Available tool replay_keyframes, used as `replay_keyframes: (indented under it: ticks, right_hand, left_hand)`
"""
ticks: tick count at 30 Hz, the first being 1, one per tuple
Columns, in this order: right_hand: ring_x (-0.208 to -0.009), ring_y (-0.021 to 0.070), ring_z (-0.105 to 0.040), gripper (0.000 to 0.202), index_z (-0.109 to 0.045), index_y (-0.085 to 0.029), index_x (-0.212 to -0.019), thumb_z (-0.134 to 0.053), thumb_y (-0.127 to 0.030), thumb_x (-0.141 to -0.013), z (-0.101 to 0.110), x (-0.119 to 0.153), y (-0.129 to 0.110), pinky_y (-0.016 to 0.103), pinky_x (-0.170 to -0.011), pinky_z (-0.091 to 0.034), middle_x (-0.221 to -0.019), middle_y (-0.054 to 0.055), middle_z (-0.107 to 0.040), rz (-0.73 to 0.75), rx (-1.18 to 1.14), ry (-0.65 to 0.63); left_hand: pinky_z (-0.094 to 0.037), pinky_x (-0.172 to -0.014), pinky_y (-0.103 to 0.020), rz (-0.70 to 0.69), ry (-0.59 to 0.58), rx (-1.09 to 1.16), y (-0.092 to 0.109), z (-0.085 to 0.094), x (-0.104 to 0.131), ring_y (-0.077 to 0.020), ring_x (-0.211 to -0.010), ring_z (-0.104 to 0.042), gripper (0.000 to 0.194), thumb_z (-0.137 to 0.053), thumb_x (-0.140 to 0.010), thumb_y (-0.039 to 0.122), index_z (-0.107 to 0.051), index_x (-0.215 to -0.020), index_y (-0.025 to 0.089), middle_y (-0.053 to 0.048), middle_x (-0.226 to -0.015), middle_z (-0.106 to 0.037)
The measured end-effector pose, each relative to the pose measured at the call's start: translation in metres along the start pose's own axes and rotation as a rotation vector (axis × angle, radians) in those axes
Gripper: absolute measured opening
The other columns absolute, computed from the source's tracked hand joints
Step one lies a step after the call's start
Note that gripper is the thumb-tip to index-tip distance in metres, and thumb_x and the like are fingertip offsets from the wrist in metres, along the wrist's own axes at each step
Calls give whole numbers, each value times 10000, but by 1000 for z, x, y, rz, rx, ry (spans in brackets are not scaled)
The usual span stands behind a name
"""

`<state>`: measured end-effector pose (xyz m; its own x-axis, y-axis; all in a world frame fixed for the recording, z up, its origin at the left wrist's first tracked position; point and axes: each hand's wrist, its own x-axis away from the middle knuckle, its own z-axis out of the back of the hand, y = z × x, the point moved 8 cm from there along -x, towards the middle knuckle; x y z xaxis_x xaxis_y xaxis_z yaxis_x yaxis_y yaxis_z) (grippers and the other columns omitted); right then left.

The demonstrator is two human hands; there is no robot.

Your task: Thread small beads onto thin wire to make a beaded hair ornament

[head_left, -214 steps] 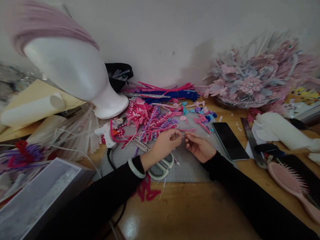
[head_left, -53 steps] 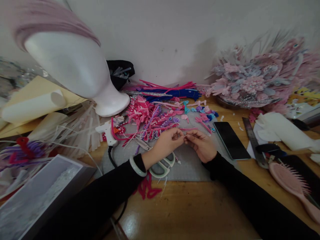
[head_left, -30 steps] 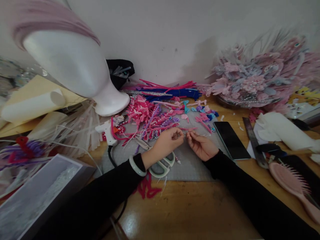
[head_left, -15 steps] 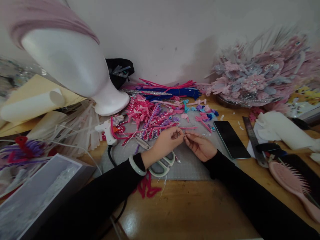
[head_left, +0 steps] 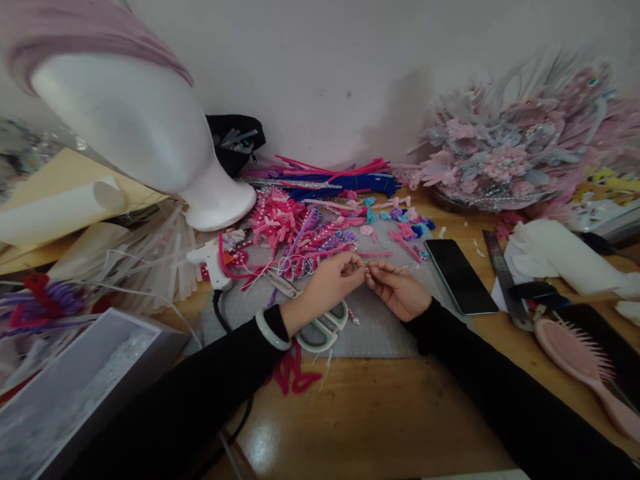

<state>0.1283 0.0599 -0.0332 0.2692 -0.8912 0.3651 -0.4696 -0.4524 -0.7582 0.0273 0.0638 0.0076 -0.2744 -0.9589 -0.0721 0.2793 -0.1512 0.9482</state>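
Observation:
Above the grey mat (head_left: 385, 333), my left hand (head_left: 336, 280) and my right hand (head_left: 400, 290) meet fingertip to fingertip. Each is closed in a pinch; whatever lies between the fingers is too small to make out. Beneath my left wrist lies a pair of scissors (head_left: 327, 337) with pale handles, its blades partly covered by the hand. White thread (head_left: 260, 268) curls loosely just left of that hand. Behind both hands is a heap of pink chenille stems (head_left: 280, 223) with beads among them. Small blue, purple and pink chenille pieces (head_left: 400, 215) are scattered farther right.
A white mannequin head (head_left: 125, 120) stands at left, near a white glue gun (head_left: 213, 263) with a black cord. Below is a box of clear beads (head_left: 95, 380). To the right lie a phone (head_left: 460, 277), a steel ruler (head_left: 505, 280) and a pink hairbrush (head_left: 570, 353). A floral headpiece (head_left: 515, 147) is behind.
The view has shifted slightly, so everything sits a little more to the left. Both hands keep their pinch with fingertips together; nothing else visibly differs.

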Motion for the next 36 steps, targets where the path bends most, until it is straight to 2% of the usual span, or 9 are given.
replay_keyframes:
  ticks: [6, 12, 22, 30, 36]
  right_hand:
    - [-538, 52, -559, 147, -653, -181, -619, -741, -207, -504, -2, 2, -5, 165, -579, -480, -579, -31, -626, 81, 70, -9]
    - [-574, 75, -555, 113, -656, -190, -640, -713, -214, -545, -3, 3, -9, 230, -632, -471, -610, -22, -627, 135, 147, -7]
    - [-618, 91, -589, 158, -634, -208, -681, -712, -223, -544, 0, 5, -15, 244, -620, -479, -654, -35, -636, 211, 213, 19]
    - [-617, 101, -586, 148, -609, -208, -664, -702, -247, -557, -1, 5, -18, 252, -611, -474, -638, -37, -625, 262, 259, 29]
    - [-600, 102, -573, 149, -598, -212, -621, -712, -267, -543, 0, 3, -22, 282, -661, -493, -617, -38, -612, 335, 308, -2]
  left_hand:
    - [-283, -477, -178, 24, -4, 16, 1, 0, 0, -58, -507, -367, 89, -484, -693, 222, -518, -704, 140, 51, -546, -418]
    - [-319, -497, -176, 44, -30, 88, 1, -3, 1, -57, -526, -421, 72, -475, -687, 199, -509, -707, 139, 36, -596, -499]
    - [-288, -482, -176, 23, -19, 40, 6, -1, 1, -51, -504, -367, 52, -472, -685, 181, -501, -688, 138, 55, -553, -430]
    - [-285, -479, -178, 10, -30, 25, 5, -2, 1, -54, -512, -369, 75, -471, -704, 199, -511, -714, 136, 45, -564, -436]
    - [-274, -466, -178, 11, -60, 26, 1, -5, 1, -52, -499, -362, 90, -466, -712, 213, -515, -714, 137, 47, -552, -428]
